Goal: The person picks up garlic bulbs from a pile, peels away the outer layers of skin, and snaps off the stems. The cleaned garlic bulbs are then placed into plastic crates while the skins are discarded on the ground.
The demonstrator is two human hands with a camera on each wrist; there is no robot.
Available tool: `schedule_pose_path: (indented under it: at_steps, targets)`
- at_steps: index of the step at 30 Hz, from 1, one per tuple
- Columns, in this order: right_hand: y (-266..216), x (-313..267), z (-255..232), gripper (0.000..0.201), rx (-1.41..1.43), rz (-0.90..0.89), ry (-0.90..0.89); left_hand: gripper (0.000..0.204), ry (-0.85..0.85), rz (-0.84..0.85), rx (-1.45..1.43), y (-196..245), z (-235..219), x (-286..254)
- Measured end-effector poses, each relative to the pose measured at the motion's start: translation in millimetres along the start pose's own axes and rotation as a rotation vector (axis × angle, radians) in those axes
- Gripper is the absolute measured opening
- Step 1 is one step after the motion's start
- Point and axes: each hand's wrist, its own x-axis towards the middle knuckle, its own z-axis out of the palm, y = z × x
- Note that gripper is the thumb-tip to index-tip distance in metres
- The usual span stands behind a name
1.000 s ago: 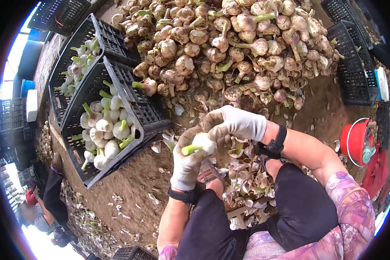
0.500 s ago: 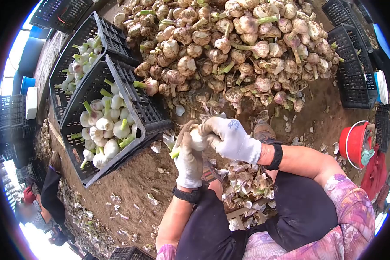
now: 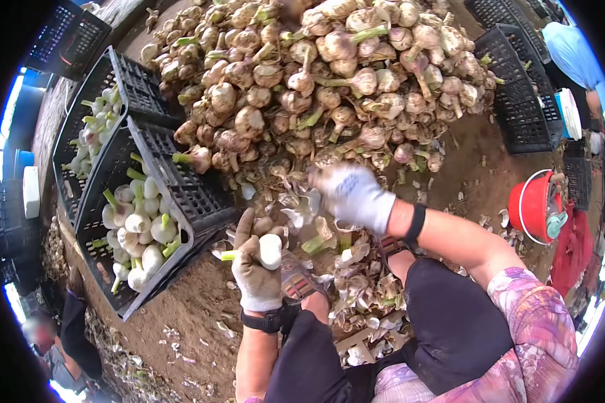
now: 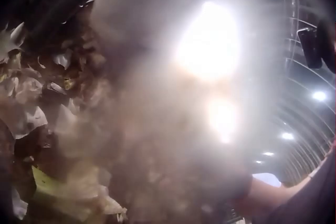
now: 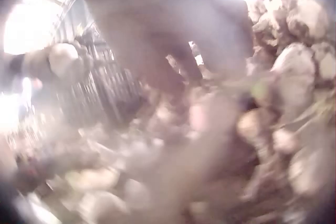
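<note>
In the head view my gloved left hand [image 3: 257,279] holds a peeled white garlic bulb [image 3: 270,252] with its thumb and fingers. Its short green stem [image 3: 228,255] points left. My right hand [image 3: 357,198], in a white glove with dirty fingertips, is blurred beside the near edge of the unpeeled garlic heap [image 3: 302,80]. Gaps show between its fingers in the right wrist view, and no bulb shows in them. Loose white skins [image 3: 302,208] lie on the ground between the two hands. The left wrist view is mostly glare and blur.
Two black crates [image 3: 191,225] at the left hold cleaned garlic bulbs [image 3: 138,221]. More black crates [image 3: 517,94] stand at the right, near a red bucket [image 3: 532,205]. Garlic peelings [image 3: 366,289] cover the ground between my feet. Another person [image 3: 60,342] is at the lower left.
Both hands worked together on the bulb earlier. Now the right hand has moved away toward the heap, while the left keeps the bulb, shifted left. The view has turned slightly.
</note>
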Motion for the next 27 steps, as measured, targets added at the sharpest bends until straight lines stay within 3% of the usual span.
schedule_pose_path:
  at_steps: [1,2,5,12,15,19,20,21,23,26,27]
  targets:
    - [8.8,8.3,-20.7,0.035,-0.254,0.027,-0.002,0.051,0.027,-0.014,0.063,-3.4,-1.7,-0.2]
    - [31.0,16.5,-2.9,0.041,-0.459,0.02,0.2,0.047,0.056,-0.023,0.126,-7.3,-5.6,1.0]
    - [74.2,36.6,24.4,0.039,-0.674,-0.167,0.346,0.039,0.111,-0.063,0.27,-14.7,-1.4,1.9]
    - [58.1,36.9,25.2,0.029,-0.49,-0.305,0.354,0.035,0.088,-0.083,0.429,-35.8,-2.4,12.8]
    - [54.2,40.2,35.1,0.027,-0.436,-0.382,0.257,0.036,0.09,-0.07,0.482,-44.1,-15.1,17.7]
    - [37.4,40.6,17.6,0.029,-0.233,-0.152,0.079,0.032,0.19,-0.114,0.482,-41.2,-12.1,13.3]
    - [27.1,39.9,6.7,0.039,-0.283,-0.118,-0.058,0.03,0.183,-0.086,0.526,-44.2,-19.0,14.6]
    - [17.9,43.3,-5.8,0.042,-0.389,-0.089,-0.417,0.03,0.184,-0.07,0.536,-45.8,-22.4,14.4]
    - [3.6,46.7,-11.3,0.045,-0.446,-0.129,-0.538,0.029,0.179,-0.043,0.561,-48.0,-27.4,14.7]
    - [-4.3,60.4,3.8,0.036,-0.21,-0.272,0.065,0.033,0.197,-0.021,0.511,-52.1,-34.3,19.8]
    - [-6.2,75.8,11.7,0.037,-0.264,-0.323,0.102,0.033,0.214,-0.025,0.499,-51.6,-31.7,19.9]
